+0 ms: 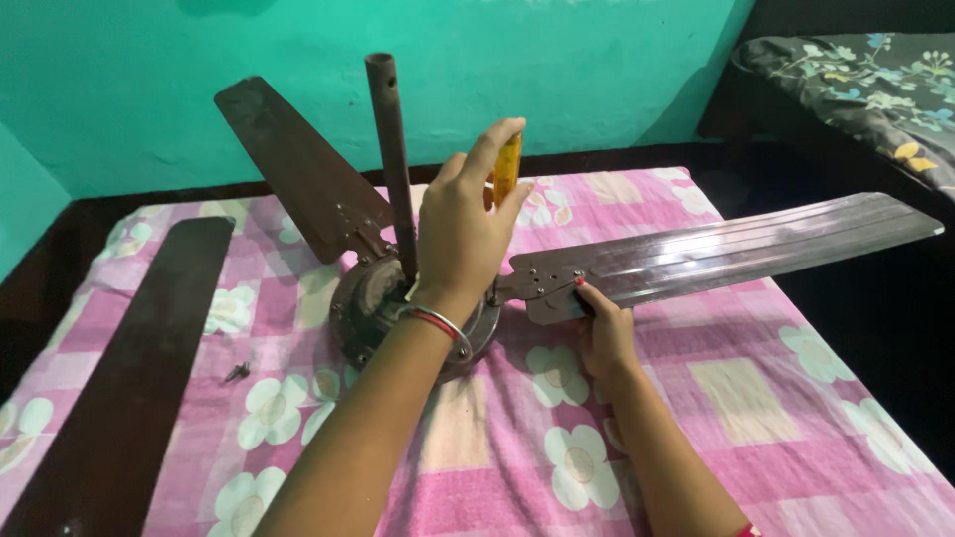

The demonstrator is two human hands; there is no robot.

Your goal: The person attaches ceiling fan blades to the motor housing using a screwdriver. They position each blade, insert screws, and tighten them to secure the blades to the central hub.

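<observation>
A brown ceiling fan motor [370,300] with an upright rod [391,149] lies on a pink checked floral cloth [517,447]. My left hand [468,224] grips a yellow-handled screwdriver [507,167], held upright over the motor near the blade mount. My right hand [602,333] presses on the root of the right-hand blade [736,249], next to its bracket. A second blade [293,164] is fixed at the back left. The screwdriver's tip is hidden behind my left hand.
A loose third blade [129,378] lies flat on the cloth at the left. A small dark screw [237,373] rests beside it. A turquoise wall [557,70] stands behind, and dark floral bedding [865,89] lies at the upper right.
</observation>
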